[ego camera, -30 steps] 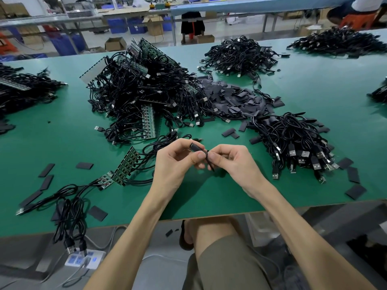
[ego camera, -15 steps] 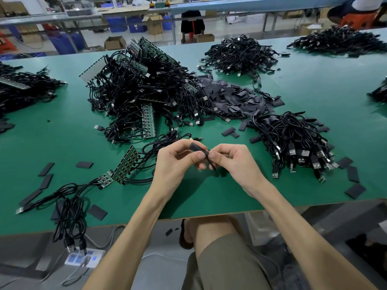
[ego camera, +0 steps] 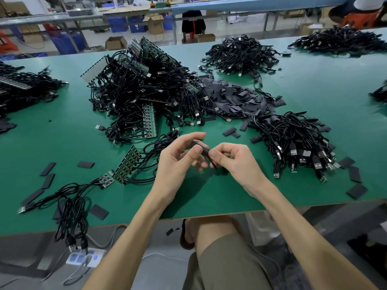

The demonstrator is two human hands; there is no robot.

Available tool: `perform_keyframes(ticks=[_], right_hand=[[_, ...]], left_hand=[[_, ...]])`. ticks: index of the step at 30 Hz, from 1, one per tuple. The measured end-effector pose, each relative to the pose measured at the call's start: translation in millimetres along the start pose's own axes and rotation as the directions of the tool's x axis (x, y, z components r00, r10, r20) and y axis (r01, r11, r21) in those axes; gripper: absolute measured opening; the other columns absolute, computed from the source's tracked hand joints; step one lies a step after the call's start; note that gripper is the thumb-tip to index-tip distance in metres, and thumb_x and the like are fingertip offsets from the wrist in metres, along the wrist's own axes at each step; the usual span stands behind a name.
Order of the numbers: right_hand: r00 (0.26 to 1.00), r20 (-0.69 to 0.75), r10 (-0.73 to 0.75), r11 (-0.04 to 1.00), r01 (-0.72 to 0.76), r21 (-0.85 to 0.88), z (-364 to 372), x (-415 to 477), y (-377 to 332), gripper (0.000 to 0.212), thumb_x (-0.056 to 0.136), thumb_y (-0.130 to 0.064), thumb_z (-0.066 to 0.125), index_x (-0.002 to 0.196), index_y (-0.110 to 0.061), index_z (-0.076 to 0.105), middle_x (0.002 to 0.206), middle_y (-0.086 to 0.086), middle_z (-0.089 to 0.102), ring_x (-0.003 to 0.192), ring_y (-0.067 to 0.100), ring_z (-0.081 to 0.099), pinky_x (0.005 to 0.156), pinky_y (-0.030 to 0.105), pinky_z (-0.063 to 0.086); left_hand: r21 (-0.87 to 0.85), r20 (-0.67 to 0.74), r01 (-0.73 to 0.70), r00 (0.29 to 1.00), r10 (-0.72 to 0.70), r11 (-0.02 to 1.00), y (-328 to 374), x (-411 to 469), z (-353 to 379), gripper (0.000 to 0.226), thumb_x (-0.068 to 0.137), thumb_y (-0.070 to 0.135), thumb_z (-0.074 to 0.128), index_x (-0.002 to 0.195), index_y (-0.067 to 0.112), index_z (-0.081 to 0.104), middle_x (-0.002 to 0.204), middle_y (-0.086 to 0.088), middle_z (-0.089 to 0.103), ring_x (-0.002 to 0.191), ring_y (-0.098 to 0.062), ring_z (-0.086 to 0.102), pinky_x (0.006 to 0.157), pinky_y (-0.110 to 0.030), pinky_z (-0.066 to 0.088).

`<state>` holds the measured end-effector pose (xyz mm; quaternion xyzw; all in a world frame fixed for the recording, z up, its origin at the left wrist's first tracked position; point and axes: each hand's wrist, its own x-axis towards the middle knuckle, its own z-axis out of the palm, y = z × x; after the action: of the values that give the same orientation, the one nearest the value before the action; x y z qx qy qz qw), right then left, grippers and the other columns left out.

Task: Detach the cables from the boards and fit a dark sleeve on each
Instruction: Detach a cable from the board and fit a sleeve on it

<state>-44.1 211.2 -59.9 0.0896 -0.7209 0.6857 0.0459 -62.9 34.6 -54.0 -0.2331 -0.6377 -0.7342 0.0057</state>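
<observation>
Little is changing since half a second ago: both hands are staying raised over the green table [ego camera: 209, 197], just right of the strip of small green boards [ego camera: 125, 166], the left index finger lifting slightly. The left hand [ego camera: 178, 162] is pinching a matte dark sleeve [ego camera: 202, 147], a short flattened tube, between thumb and fingers. The right hand [ego camera: 234, 162], fingers curled, is pinching a thin black cable [ego camera: 213, 164] at the sleeve's end.

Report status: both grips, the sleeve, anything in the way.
Left grip pinches dark sleeve. Right grip pinches cable at sleeve's end. Nothing in the way; board strip lies to the left, apart.
</observation>
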Motion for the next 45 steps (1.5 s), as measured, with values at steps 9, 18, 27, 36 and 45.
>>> perform_keyframes(ticks=[9,18,27,36,45], right_hand=[[1.000,-0.026,0.004,1.000,-0.004,0.012,-1.3,-0.9,1.4,0.018,0.097,-0.021,0.067,0.083,-0.013,0.073,0.064,-0.006,0.069,0.060,0.002,0.057,0.062,0.011,0.042],[1.000,-0.014,-0.025,1.000,0.025,0.019,-1.1,-2.3,-1.6,0.014,0.099,-0.018,0.067,0.090,-0.011,0.074,0.072,-0.004,0.070,0.070,0.005,0.062,0.069,0.015,0.047],[0.995,-0.063,-0.077,0.997,0.078,0.009,-2.2,-2.5,-1.8,0.010,0.087,-0.011,0.080,0.091,-0.020,0.078,0.082,-0.002,0.077,0.077,0.009,0.067,0.074,0.022,0.054],[0.992,-0.108,-0.057,0.998,0.057,-0.002,-0.2,-3.7,-3.3,0.013,0.087,-0.010,0.081,0.082,-0.023,0.079,0.081,0.016,0.075,0.073,0.017,0.062,0.070,0.037,0.049],[0.995,-0.075,-0.061,0.998,0.061,-0.006,-0.5,-3.8,-0.9,0.004,0.088,-0.004,0.078,0.088,-0.008,0.078,0.073,0.003,0.076,0.066,0.008,0.066,0.066,0.019,0.052]], left_hand=[[0.175,-0.073,-0.019,0.997,0.032,0.984,-2.3,-1.4,-1.7,0.009,0.093,0.007,0.070,0.102,0.006,0.072,0.078,-0.012,0.072,0.061,-0.021,0.065,0.066,-0.023,0.052],[0.275,-0.129,-0.015,0.990,0.053,0.961,-1.6,-3.8,2.5,0.014,0.085,0.003,0.077,0.098,0.009,0.076,0.068,-0.003,0.071,0.058,-0.016,0.063,0.067,-0.023,0.054],[0.228,-0.164,0.005,0.986,0.033,0.974,-0.9,-2.2,-0.7,0.012,0.085,0.004,0.076,0.096,0.010,0.076,0.064,-0.008,0.069,0.058,-0.015,0.063,0.069,-0.023,0.054],[0.192,-0.120,0.014,0.993,0.010,0.981,0.3,-1.3,-1.5,0.017,0.083,-0.004,0.076,0.098,0.005,0.076,0.070,-0.009,0.073,0.059,-0.016,0.064,0.070,-0.022,0.054],[0.243,-0.098,0.000,0.995,0.024,0.970,0.1,-4.4,0.6,0.013,0.085,-0.003,0.075,0.097,0.002,0.074,0.069,-0.005,0.073,0.058,-0.017,0.065,0.066,-0.019,0.052]])
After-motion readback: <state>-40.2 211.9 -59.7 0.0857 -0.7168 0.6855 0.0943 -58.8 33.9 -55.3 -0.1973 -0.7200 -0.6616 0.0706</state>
